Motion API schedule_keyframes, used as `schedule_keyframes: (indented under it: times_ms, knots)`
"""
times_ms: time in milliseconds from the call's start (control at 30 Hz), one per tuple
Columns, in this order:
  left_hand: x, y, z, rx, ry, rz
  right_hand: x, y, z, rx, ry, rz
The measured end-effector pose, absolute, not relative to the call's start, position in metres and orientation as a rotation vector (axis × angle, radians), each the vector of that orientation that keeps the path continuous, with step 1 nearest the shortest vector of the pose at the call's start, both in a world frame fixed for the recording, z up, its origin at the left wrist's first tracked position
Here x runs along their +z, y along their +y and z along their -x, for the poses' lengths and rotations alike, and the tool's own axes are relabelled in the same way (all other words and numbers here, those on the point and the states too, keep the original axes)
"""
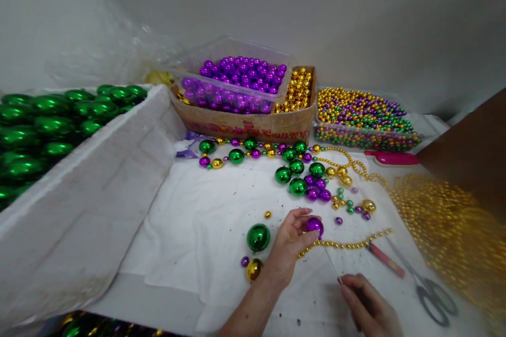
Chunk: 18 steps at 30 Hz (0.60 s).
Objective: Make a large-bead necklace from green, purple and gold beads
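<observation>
Threading a ball, seen from above. Nearest you, your right hand (369, 308) has its fingertips pressed together on the near end of a thin wire (331, 262), which runs up and away from that hand. Just beyond it and to its left, your left hand (286, 245) pinches a purple ball (315, 225) between thumb and fingers, at the far end of the wire. A strand of small gold beads (348, 245) trails from under the ball toward the right, between your two hands.

The step appears to be passing the wire through the ball. It goes best if you turn the ball so its hole faces the wire tip, hold the wire straight and grip it close to the tip so it does not bend.

A green ball (258, 237) and a gold ball (253, 269) lie just left of your left hand. Scissors (430, 295) and a red-handled tool (385, 259) lie to the right of your right hand. Farther off, beyond your left hand, are loose beads (348, 202), then a finished string of beads (253, 152), then a cardboard box (245, 124).
</observation>
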<state>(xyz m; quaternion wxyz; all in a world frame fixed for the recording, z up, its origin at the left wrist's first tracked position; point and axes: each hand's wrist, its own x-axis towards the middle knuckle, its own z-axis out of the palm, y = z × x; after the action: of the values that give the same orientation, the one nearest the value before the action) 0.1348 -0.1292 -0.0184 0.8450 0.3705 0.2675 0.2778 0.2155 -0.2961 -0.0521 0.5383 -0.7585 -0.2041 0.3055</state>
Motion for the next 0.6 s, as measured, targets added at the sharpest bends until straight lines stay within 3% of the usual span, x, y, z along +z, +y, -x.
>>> schedule_keyframes:
  times_ms: [133, 267, 467, 600]
  knots:
    - [-0.017, -0.130, -0.135, 0.428, 0.556, -0.900, -0.048, -0.279, -0.217, 0.707, -0.431, 1.745]
    - [-0.011, -0.119, -0.142, 0.491, 0.632, -0.910, -0.035, -0.268, -0.232, 0.624, -0.631, 1.815]
    - [0.014, -0.114, -0.162, 0.635, 0.568, -0.917, 0.005, -0.260, -0.253, 0.104, -1.013, 2.026]
    - [0.025, -0.122, -0.176, 0.633, 0.478, -0.881, 0.009, -0.247, -0.254, 0.412, -0.932, 1.838]
